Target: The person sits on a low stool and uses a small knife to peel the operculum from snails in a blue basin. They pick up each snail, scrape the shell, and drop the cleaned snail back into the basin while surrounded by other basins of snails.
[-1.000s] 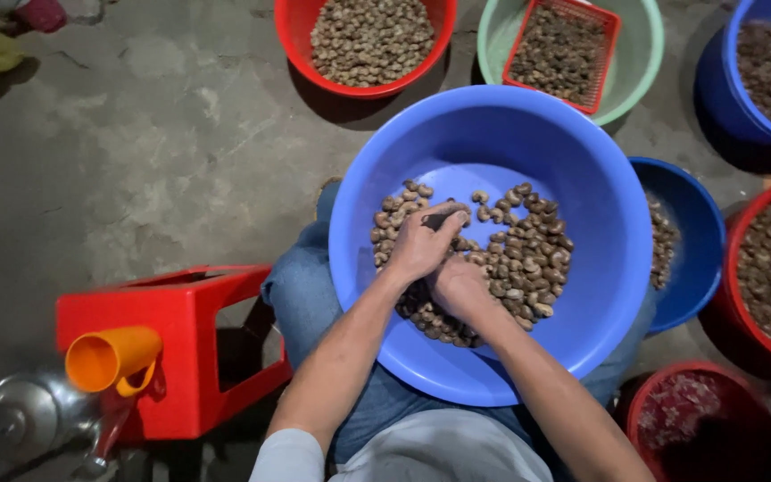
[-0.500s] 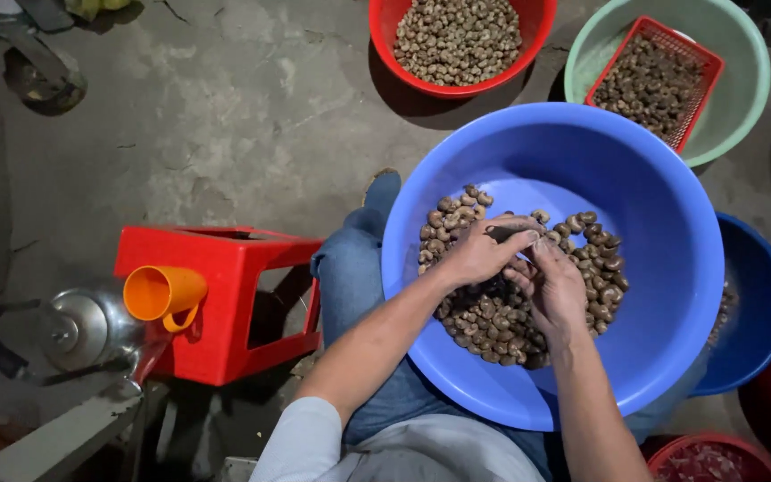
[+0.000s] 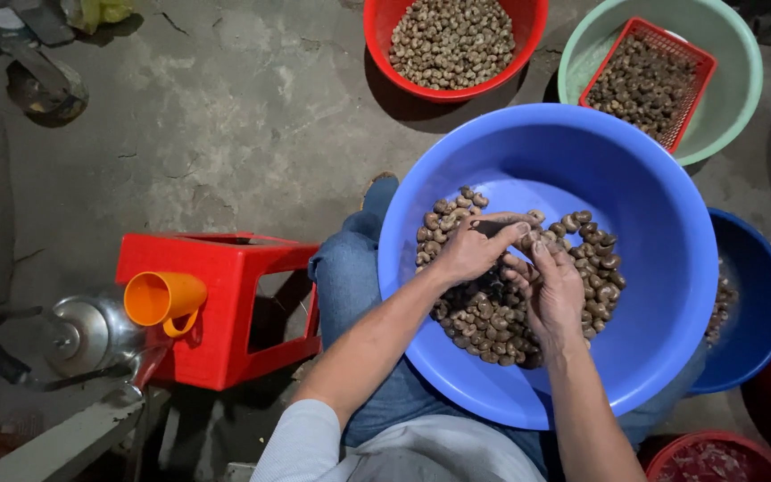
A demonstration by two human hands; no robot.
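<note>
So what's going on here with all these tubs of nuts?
A seated person has a big blue basin on their lap, part-filled with brown nuts. Both hands are down in the pile: the left hand pinches a small dark piece, and the right hand rests on the nuts just beside it. More nuts fill a red tub and a red basket on the floor. An orange cup sits on a red stool.

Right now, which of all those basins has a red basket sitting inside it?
The pale green basin at the top right: it alone holds a red slatted basket of nuts. The other basins hold nuts loose.
</note>
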